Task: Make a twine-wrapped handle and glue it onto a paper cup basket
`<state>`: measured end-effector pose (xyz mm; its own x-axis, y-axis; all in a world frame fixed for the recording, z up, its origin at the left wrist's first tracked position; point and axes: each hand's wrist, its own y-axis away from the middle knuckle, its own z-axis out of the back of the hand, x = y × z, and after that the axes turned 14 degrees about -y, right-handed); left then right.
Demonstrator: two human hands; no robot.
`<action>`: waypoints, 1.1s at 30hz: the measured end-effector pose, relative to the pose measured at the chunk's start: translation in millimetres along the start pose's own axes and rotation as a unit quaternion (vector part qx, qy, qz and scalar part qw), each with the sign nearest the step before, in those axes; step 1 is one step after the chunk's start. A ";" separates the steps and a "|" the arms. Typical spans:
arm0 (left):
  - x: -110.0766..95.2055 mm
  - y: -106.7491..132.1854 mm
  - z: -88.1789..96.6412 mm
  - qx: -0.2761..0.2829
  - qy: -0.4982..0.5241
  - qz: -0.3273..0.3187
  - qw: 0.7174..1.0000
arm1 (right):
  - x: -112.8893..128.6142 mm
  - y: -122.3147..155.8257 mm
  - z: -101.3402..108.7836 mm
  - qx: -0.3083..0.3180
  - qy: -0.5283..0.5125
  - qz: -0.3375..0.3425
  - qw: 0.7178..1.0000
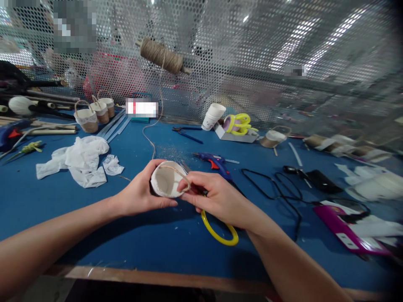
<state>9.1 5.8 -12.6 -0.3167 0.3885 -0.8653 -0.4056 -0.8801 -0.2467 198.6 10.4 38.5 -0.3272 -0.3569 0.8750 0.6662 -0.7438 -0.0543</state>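
A small white paper cup (166,181) with lace about its rim is tipped so its opening faces me. My left hand (141,188) wraps round its left side. A twine handle (184,178) arches over the opening, and the fingers of my right hand (210,193) pinch it at the right rim. Beneath the right hand lie scissors with yellow handles (220,235); their blades are mostly hidden. A blue glue gun (217,162) rests on the table just beyond. Twine (150,126) runs from a spool (162,55) down to behind the cup.
White lace (80,157) lies at the left, with several finished little baskets (86,120) behind it. Pliers (187,132), stacked cups (213,115) and a small box (236,135) stand at the back. Black cords (273,184) and a purple power strip (346,230) occupy the right.
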 end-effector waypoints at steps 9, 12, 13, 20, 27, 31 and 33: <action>-2.6 -4.4 9.0 -0.095 -0.069 0.065 0.991 | -8.3 -1.6 -4.6 -0.032 0.181 0.076 0.980; -0.1 -7.3 9.1 -0.143 -0.120 0.081 0.979 | -11.3 -2.0 -13.4 -0.051 0.237 0.086 0.966; 0.6 -8.0 9.1 -0.147 -0.136 0.078 0.977 | -12.1 -2.1 -16.3 -0.055 0.253 0.084 0.962; 5.3 -9.7 9.7 -0.184 -0.243 0.025 0.952 | -14.7 -2.1 -27.3 -0.064 0.309 0.082 0.945; 12.6 -10.5 9.9 -0.194 -0.292 -0.031 0.936 | -14.4 -3.0 -29.5 -0.054 0.318 0.073 0.944; 12.8 -11.1 10.1 -0.199 -0.305 -0.043 0.930 | -14.6 -3.0 -30.2 -0.055 0.308 0.070 0.947; 12.1 -10.8 10.8 -0.198 -0.312 -0.044 0.928 | -14.8 -2.8 -30.4 -0.056 0.301 0.069 0.950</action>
<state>0.4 22.9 -15.7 -0.7817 0.4379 -0.4441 -0.1457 -0.8206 -0.5526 181.2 0.6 11.1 -0.5881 -0.6884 0.4245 0.6664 -0.7099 -0.2280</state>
